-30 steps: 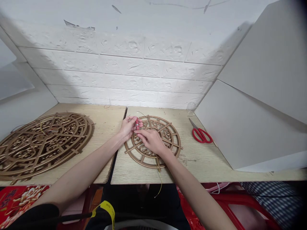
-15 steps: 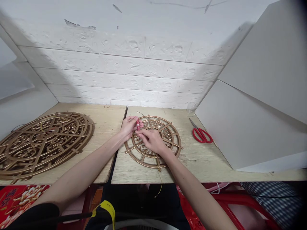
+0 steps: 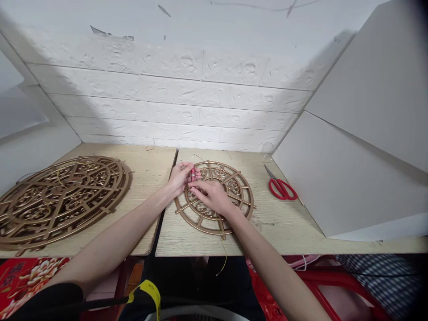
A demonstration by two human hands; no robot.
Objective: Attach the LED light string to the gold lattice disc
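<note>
A small red tube [image 3: 193, 175] with a pale band stands nearly upright between my hands. My left hand [image 3: 181, 177] is closed round it, thumb near its upper end. Below, my right hand [image 3: 213, 195] has its thumb and fingertips at the tube's lower end, closed on it. Both are over the upper left part of a round bronze-coloured openwork lattice [image 3: 248, 218] with scrolls and spokes, lying flat on the table. A thin yellow cord [image 3: 226, 256] hangs from the lattice over the table's front edge.
Red-handled scissors [image 3: 281, 189] lie to the right, beside a white panel [image 3: 351, 178]. At the left several similar lattices [image 3: 110, 196] are stacked. A dark gap [image 3: 165, 209] divides the two table boards. A white brick-patterned wall [image 3: 214, 98] closes off the back.
My right fingers have shifted slightly left and lower at the tube's bottom end. The tube stays in my left hand. The whole view has shifted very slightly.
</note>
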